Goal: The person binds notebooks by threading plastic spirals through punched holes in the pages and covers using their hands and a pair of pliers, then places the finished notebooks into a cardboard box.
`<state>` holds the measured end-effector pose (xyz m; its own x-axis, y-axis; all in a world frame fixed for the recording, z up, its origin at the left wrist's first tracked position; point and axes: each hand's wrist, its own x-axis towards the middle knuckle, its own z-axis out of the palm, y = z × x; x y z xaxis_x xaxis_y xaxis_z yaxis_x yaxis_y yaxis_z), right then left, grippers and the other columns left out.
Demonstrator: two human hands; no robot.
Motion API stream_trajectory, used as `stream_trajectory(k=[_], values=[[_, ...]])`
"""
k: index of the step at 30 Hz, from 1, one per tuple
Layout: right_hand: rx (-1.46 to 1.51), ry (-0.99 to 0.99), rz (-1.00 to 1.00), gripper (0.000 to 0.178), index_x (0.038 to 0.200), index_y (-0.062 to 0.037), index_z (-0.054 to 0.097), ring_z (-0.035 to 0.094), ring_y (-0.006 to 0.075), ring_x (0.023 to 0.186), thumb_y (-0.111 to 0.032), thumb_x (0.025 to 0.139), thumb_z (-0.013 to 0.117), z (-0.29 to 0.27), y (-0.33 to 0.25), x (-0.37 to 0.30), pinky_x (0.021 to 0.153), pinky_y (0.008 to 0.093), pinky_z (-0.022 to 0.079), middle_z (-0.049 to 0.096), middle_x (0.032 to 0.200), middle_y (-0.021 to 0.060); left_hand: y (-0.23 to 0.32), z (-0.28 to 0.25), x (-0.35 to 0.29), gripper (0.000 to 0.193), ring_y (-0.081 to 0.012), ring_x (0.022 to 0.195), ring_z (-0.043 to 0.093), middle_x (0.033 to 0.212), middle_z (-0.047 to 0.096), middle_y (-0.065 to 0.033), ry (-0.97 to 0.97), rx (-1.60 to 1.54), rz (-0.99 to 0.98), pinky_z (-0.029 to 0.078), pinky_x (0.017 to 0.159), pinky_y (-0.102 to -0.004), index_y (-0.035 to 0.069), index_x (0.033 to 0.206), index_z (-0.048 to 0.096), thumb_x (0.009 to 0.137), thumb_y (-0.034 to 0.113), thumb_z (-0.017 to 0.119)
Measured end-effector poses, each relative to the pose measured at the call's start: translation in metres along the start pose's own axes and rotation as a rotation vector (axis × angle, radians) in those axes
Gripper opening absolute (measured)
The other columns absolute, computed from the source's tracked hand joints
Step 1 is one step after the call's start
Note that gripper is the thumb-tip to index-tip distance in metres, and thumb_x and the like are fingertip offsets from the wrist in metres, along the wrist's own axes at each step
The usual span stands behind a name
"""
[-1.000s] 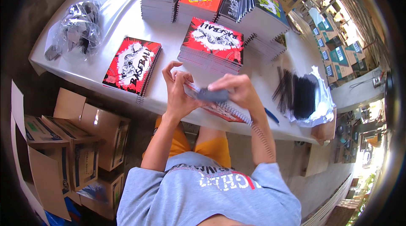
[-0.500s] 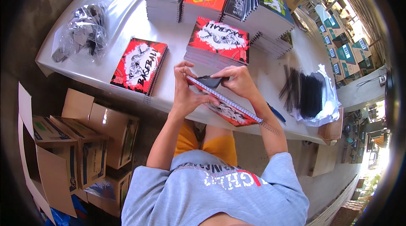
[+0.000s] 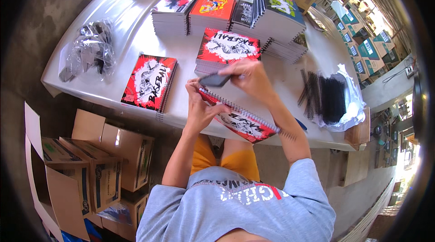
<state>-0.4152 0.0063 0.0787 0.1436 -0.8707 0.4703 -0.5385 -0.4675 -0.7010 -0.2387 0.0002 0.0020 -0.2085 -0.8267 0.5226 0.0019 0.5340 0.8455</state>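
Observation:
My left hand (image 3: 199, 108) grips a red spiral notebook (image 3: 247, 126) by its upper left end, thumb across the cover. The notebook is tilted, with its coiled edge facing up and a loose length of coil (image 3: 287, 135) sticking out beyond the right end, over my right forearm. A flat dark grey piece (image 3: 213, 80), its kind unclear, is pinched in my right hand (image 3: 250, 78), just above the coil's left end and close to my left fingertips. Motion blurs the right hand slightly. Behind it sits a stack of matching red notebooks (image 3: 229, 47).
Another small stack of red notebooks (image 3: 149, 81) lies to the left, near a clear plastic bag of dark items (image 3: 90, 49). Loose black coils (image 3: 333, 99) rest on white wrapping at the right. Taller notebook stacks (image 3: 210, 11) stand behind; open cardboard boxes (image 3: 106, 174) are at lower left.
My right hand has lifted and drawn the dark grey piece up and left, off the notebook's coiled edge. The notebook's cover has turned a little more into view. The whole view has shifted slightly.

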Motion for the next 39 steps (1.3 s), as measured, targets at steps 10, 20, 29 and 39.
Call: stream_trajectory(k=[10, 20, 29, 39], values=[[-0.67, 0.249, 0.481, 0.043, 0.122, -0.0118, 0.057, 0.053, 0.0304, 0.111, -0.026, 0.081, 0.064, -0.08, -0.002, -0.123, 0.095, 0.0377, 0.041, 0.057, 0.119, 0.0145, 0.052, -0.023, 0.001, 0.012, -0.0031, 0.064, 0.051, 0.073, 0.06, 0.0005, 0.162, -0.395, -0.331, 0.04, 0.059, -0.0174, -0.001, 0.086, 0.064, 0.08, 0.007, 0.071], [-1.1, 0.262, 0.621, 0.051, 0.138, -0.016, 0.039, 0.047, 0.0338, 0.106, -0.036, 0.092, 0.049, -0.024, 0.015, -0.275, 0.092, 0.044, 0.037, 0.046, 0.117, 0.0155, 0.067, 0.018, -0.014, 0.03, -0.0178, 0.069, 0.059, 0.074, 0.067, -0.0076, 0.186, 0.022, 0.224, 0.046, 0.063, -0.0268, 0.003, 0.093, 0.071, 0.064, -0.003, 0.075], [-0.555, 0.36, 0.237, 0.043, 0.124, -0.0227, 0.057, 0.046, 0.0297, 0.107, -0.025, 0.082, 0.064, 0.015, -0.122, -0.134, 0.093, 0.0434, 0.033, 0.046, 0.113, 0.0145, 0.068, 0.016, -0.019, 0.032, -0.0164, 0.073, 0.058, 0.08, 0.067, -0.0084, 0.151, 0.102, 0.311, 0.047, 0.068, -0.0256, -0.002, 0.099, 0.068, 0.068, -0.01, 0.07], [-0.512, 0.326, 0.285, 0.043, 0.123, -0.0261, 0.057, 0.044, 0.0299, 0.108, -0.026, 0.081, 0.064, 0.023, -0.123, -0.125, 0.094, 0.0464, 0.03, 0.046, 0.113, 0.0133, 0.071, 0.019, -0.023, 0.047, -0.0145, 0.071, 0.056, 0.093, 0.069, -0.0123, 0.161, 0.23, 0.393, 0.048, 0.062, -0.0263, -0.006, 0.121, 0.053, 0.075, -0.01, 0.064]])
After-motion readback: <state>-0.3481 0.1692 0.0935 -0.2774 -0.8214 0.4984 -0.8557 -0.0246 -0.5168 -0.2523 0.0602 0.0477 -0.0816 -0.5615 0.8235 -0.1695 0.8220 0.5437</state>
